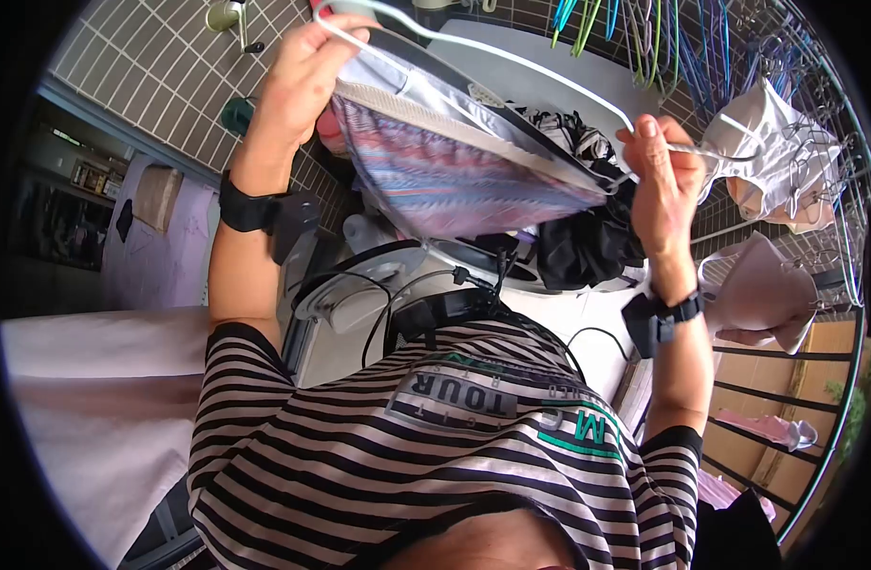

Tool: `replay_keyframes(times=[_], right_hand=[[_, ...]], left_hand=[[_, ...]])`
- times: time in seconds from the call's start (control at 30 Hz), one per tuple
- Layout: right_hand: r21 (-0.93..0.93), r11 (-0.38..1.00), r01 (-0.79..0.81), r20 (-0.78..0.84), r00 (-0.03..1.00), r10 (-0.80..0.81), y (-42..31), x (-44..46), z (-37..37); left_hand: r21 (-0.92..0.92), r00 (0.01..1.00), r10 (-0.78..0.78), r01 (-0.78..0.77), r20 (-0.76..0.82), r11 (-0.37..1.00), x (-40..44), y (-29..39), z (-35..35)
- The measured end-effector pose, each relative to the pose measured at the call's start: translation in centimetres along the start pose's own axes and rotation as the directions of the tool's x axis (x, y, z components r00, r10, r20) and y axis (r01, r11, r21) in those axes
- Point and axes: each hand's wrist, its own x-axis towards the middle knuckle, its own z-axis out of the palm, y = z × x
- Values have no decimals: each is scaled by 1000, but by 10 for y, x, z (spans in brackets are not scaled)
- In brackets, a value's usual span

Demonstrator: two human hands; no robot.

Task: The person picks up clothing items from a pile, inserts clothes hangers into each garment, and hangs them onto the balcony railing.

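Observation:
A white clothes hanger (511, 57) stretches between my two raised hands. My left hand (307, 85) is closed around its left end and the edge of a patterned garment. This garment (464, 180), in blue and pink with a beige waistband, hangs beneath the hanger, its waist opening spread and pale lining showing. My right hand (665, 180) is closed on the hanger's right part, thumb up, beside the waistband's right corner. Whether those fingers also grip cloth, I cannot tell. Black devices are strapped to both wrists.
Behind the garment, a light basin (587, 71) holds dark and patterned clothes (587, 237). Several coloured hangers (644, 38) hang at the upper right. White underwear (777, 142) and a pinkish garment (763, 285) hang on the rack at right. Cables cross near my waist.

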Motion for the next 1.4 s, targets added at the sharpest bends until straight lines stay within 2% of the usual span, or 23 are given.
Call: replay_keyframes(times=[0.03, 0.1, 0.17, 0.27, 0.3, 0.37, 0.43, 0.53, 0.63, 0.73, 0.8, 0.83, 0.87, 0.93, 1.0, 1.03, 1.07, 1.1, 1.13, 1.2, 1.23, 1.33, 1.4], right_hand=[[-166, 986, 18, 26, 1000, -13, -10, 1, -1], [-463, 886, 14, 80, 996, 26, -35, 2, -1], [-536, 842, 55, 93, 996, -6, -48, 3, 3], [-646, 760, 69, 95, 995, -10, -58, 1, 11], [-678, 732, 71, 104, 995, 0, -59, 0, 10], [-722, 691, 15, 68, 996, 49, -64, 0, 14], [-774, 633, 31, 79, 996, 47, -65, 0, 16], [-824, 564, 54, 104, 993, 57, -61, -1, 13], [-831, 551, 77, 162, 981, 107, -61, -4, 16], [-801, 597, 47, 96, 994, 50, -63, -2, 16], [-742, 670, -20, 26, 998, 60, -60, -1, 10], [-712, 701, -39, 5, 998, 62, -59, -2, 6], [-683, 728, -59, -20, 998, 62, -60, -3, 1], [-695, 709, -120, -41, 991, 127, -61, -2, -10], [-625, 763, -166, -53, 984, 171, -65, -1, -14], [-596, 791, -134, -49, 990, 130, -62, -2, -12], [-566, 819, -95, -42, 995, 86, -60, -2, -14], [-512, 851, -120, 47, 985, 167, -62, -1, -25], [-458, 859, -229, 103, 946, 307, -69, -3, -34], [-418, 906, -61, 143, 981, 131, -63, -12, -44], [-560, 828, -18, 216, 962, 167, -63, -17, -60], [-723, 633, -276, 67, 884, 463, -57, -39, -81], [-810, 581, -72, 75, 972, 225, -46, -49, -83]], left_hand=[[223, 998, 54, -46, -30, 974, -1, -8, 0], [450, 991, 136, -130, 21, 883, -3, -25, -1], [610, 985, 168, -156, 38, 777, -6, -27, 1], [714, 946, 292, -300, 139, 633, -6, -28, 4], [710, 918, 356, -369, 176, 600, -3, -34, 3], [696, 926, 333, -357, 177, 623, 1, -35, 2], [709, 942, 298, -316, 155, 630, 3, -26, 6], [525, 985, 156, -174, 79, 833, 8, -20, 15], [409, 980, 55, -130, 190, 903, 16, -18, 32], [382, 942, -79, -54, 326, 923, 14, -5, 54], [374, 926, -26, -126, 376, 919, 14, -3, 57], [454, 899, -75, -144, 431, 879, 15, 4, 55], [454, 887, 12, -248, 462, 856, 8, 21, 56], [393, 745, 352, -620, 567, 679, 11, 7, 58], [419, 725, 351, -650, 593, 634, 5, 11, 68], [380, 750, 328, -599, 574, 705, 4, 13, 74], [391, 766, 339, -592, 546, 705, 5, 13, 76], [405, 782, 349, -582, 516, 705, 7, 13, 77], [421, 798, 359, -572, 485, 704, 7, 13, 79], [446, 832, 398, -546, 386, 709, 5, 8, 75], [463, 847, 382, -524, 369, 715, 5, 6, 69], [464, 878, 349, -472, 329, 750, 2, -1, 59], [459, 886, 329, -454, 328, 764, 1, -4, 57]])
